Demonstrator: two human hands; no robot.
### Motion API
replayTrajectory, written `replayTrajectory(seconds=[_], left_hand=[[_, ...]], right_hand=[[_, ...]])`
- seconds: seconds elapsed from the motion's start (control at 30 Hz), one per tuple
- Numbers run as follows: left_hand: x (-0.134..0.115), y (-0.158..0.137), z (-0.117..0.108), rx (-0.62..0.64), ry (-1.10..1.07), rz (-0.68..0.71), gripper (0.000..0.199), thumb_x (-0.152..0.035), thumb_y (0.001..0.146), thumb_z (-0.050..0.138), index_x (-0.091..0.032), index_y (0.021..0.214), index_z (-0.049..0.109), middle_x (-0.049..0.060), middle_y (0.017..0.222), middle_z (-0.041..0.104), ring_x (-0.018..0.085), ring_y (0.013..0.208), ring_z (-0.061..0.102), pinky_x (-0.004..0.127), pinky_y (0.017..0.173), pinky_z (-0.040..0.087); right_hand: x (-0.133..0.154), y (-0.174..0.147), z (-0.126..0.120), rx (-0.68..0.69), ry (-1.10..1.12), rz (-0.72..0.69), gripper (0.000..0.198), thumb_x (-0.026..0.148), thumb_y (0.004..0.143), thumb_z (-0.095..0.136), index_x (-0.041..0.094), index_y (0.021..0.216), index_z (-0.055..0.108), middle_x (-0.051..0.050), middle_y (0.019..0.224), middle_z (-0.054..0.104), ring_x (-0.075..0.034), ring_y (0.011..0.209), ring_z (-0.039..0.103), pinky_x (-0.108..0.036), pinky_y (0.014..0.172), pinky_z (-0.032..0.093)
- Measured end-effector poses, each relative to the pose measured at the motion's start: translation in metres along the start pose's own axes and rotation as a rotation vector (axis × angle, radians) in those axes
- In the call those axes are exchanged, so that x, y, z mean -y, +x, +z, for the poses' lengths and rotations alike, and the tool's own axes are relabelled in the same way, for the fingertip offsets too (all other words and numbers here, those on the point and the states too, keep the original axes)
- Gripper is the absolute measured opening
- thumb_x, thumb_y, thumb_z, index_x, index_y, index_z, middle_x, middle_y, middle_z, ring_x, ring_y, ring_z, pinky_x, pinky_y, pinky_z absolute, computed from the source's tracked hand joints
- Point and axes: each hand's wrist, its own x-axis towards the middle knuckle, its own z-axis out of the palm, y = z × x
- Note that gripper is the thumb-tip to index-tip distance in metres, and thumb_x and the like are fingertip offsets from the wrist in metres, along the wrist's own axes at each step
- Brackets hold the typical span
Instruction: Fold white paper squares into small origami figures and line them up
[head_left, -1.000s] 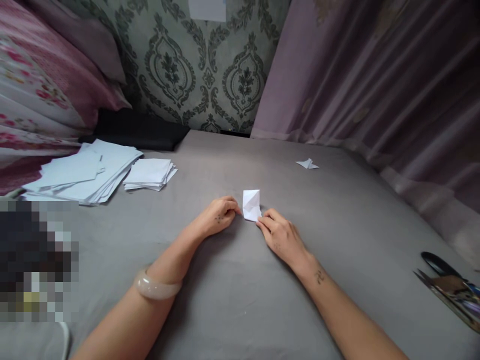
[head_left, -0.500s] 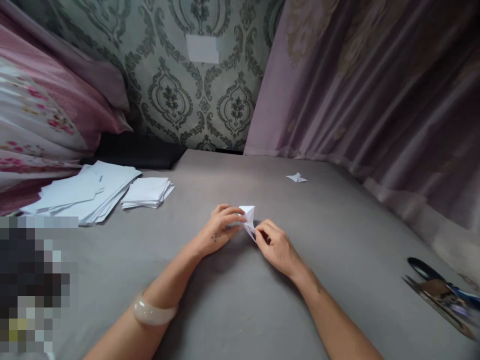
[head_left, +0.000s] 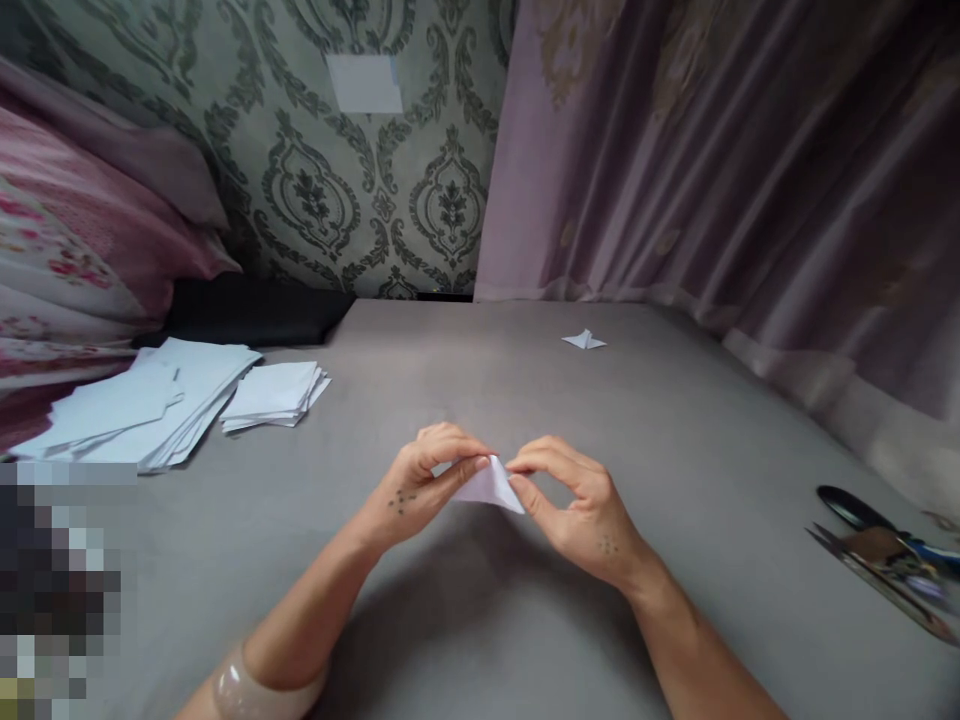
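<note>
A small piece of white folded paper (head_left: 491, 487) is held up over the grey tabletop, its lower right corner pointing down. My left hand (head_left: 431, 472) pinches its top edge between thumb and fingers. On the other side, my right hand (head_left: 574, 495) has thumb and index finger drawn close together at the paper's right edge; the exact contact is partly hidden by the fingertips. Farther back on the table lies another folded white paper shape (head_left: 584, 340) with a raised middle and pointed ends.
To the left are a stack of square white papers (head_left: 271, 392) and a pile of larger white sheets (head_left: 150, 400). Behind them lies a black folded item (head_left: 247, 310). Scissors (head_left: 862, 570) and other tools lie at the right edge. Curtains (head_left: 600, 200) hang along the right.
The folded paper has been turned in my hands, and its wide part now faces me. My right hand has shifted right, with thumb and index more stretched. The view has shifted slightly.
</note>
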Motion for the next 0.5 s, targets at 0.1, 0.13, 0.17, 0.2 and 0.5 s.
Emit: replayTrajectory(seconds=[0.1,0.13,0.17,0.2,0.5], left_hand=[[-0.0013,-0.0007,0.0003,0.006,0.007,0.031,0.013,-0.021,0.089,0.057,-0.018,0.093,0.07,0.006,0.084,0.07,0.016,0.081,0.06,0.032,0.081,0.042],[-0.0019,-0.001,0.0003,0.016,0.009,0.037,0.014,-0.021,0.089,0.057,-0.018,0.094,0.07,0.006,0.085,0.07,0.016,0.081,0.06,0.032,0.081,0.042],[-0.0026,-0.0014,0.0002,0.027,0.009,0.042,0.015,-0.022,0.09,0.056,-0.019,0.095,0.07,0.006,0.085,0.07,0.016,0.082,0.06,0.032,0.082,0.042],[-0.0035,-0.0016,0.0002,0.037,0.005,0.044,0.016,-0.022,0.09,0.056,-0.019,0.096,0.07,0.005,0.085,0.07,0.016,0.081,0.06,0.033,0.082,0.042],[-0.0093,-0.0019,0.0002,0.047,-0.126,0.008,0.016,-0.021,0.089,0.058,-0.017,0.093,0.072,0.007,0.081,0.069,0.016,0.079,0.059,0.032,0.079,0.045]], right_hand=[[0.0038,-0.0008,-0.0022,0.006,-0.007,-0.013,0.014,0.013,0.083,0.058,0.021,0.094,0.065,-0.003,0.087,0.064,-0.015,0.08,0.06,-0.031,0.079,0.048],[0.0046,-0.001,-0.0026,0.008,-0.001,-0.011,0.015,0.012,0.084,0.058,0.021,0.094,0.065,-0.003,0.086,0.065,-0.015,0.08,0.06,-0.031,0.079,0.048],[0.0053,-0.0011,-0.0029,0.009,0.008,-0.007,0.016,0.012,0.084,0.057,0.021,0.093,0.065,-0.003,0.086,0.065,-0.015,0.079,0.061,-0.031,0.078,0.049],[0.006,-0.0011,-0.003,0.01,0.022,-0.004,0.016,0.011,0.085,0.056,0.021,0.094,0.065,-0.003,0.086,0.065,-0.015,0.079,0.061,-0.031,0.078,0.049],[0.0094,0.0003,-0.0053,0.08,0.189,0.077,0.013,0.012,0.085,0.056,0.019,0.092,0.064,-0.002,0.085,0.065,-0.013,0.077,0.062,-0.027,0.073,0.049]])
